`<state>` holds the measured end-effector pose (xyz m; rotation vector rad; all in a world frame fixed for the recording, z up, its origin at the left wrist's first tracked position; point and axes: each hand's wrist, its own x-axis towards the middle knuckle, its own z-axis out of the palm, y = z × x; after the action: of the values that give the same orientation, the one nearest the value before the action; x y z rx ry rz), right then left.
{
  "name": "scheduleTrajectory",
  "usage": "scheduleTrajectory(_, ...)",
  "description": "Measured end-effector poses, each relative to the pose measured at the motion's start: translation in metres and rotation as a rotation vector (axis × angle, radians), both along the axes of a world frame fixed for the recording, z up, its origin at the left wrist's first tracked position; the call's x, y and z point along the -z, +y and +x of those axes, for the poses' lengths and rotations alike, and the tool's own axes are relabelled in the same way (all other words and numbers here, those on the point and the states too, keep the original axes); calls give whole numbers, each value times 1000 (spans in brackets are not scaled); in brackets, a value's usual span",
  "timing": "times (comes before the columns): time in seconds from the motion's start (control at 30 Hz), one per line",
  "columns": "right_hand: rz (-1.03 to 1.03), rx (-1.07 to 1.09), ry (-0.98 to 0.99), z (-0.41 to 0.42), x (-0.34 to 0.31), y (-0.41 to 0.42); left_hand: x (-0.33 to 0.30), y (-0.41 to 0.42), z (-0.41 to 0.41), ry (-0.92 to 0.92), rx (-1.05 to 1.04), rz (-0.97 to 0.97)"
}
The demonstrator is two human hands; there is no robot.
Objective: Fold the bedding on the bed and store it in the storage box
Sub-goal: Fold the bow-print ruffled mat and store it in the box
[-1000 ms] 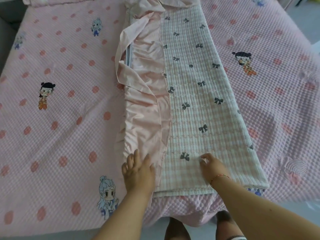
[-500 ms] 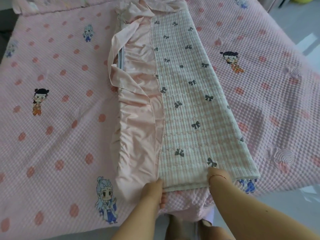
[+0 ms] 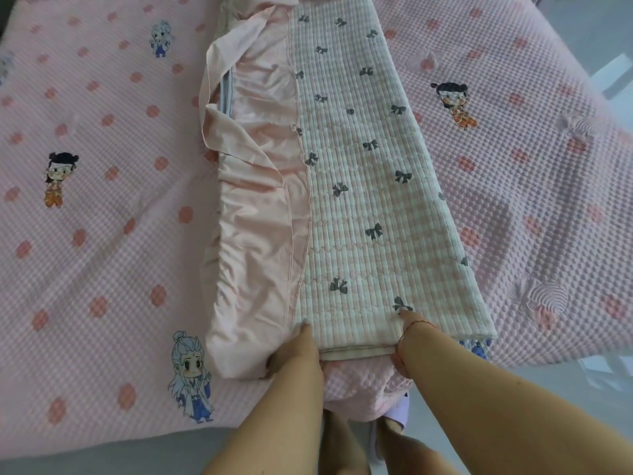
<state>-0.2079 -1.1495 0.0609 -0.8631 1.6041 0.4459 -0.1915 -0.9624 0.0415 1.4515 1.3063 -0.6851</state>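
Observation:
A long folded strip of bedding (image 3: 370, 200) lies down the middle of the bed: a quilted check side with small dark bows on the right and a plain pink satin side (image 3: 253, 262) on the left. My left hand (image 3: 294, 351) grips the near end where pink meets check, thumb on top and fingers under the edge. My right hand (image 3: 409, 332) grips the same near edge further right, thumb on top beside a bow, fingers hidden beneath. A red string circles that wrist.
The bed is covered by a pink bubble-textured sheet (image 3: 102, 234) with coral dots and cartoon figures. Its near edge (image 3: 363, 389) hangs down between my arms. Grey floor (image 3: 599, 389) shows at the right. My feet (image 3: 394, 430) stand against the bed's foot.
Both hands slid back from lying flat on top of the bedding to its near edge and took hold of it. The view shifted slightly.

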Motion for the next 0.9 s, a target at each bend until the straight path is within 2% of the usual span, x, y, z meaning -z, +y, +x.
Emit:
scheduleTrajectory(0.03,4,33,-5,1,2,-4,8,-3,5,8,-54,51)
scheduleTrajectory(0.1,20,75,-37,-3,-2,-7,11,-9,6,65,-194,-7)
scheduleTrajectory(0.2,-14,127,-55,-11,6,-14,-29,-17,11,-4,-297,-86)
scheduleTrajectory(0.27,-48,132,-65,-9,-3,-12,-38,-20,17,-52,-263,-78)
scheduleTrajectory(0.37,-178,228,-187,0,-18,-2,-63,-25,27,-143,-32,179)
scheduleTrajectory(0.47,-346,286,-157,21,-45,0,-84,-29,46,-290,138,312)
scheduleTrajectory(0.57,-423,296,-110,48,-81,-9,-103,-33,73,-357,214,352)
scheduleTrajectory(0.7,-602,337,-302,76,-113,-7,-127,-35,107,-450,311,387)
scheduleTrajectory(0.9,-720,267,-465,139,-149,-19,-154,-35,177,-580,399,361)
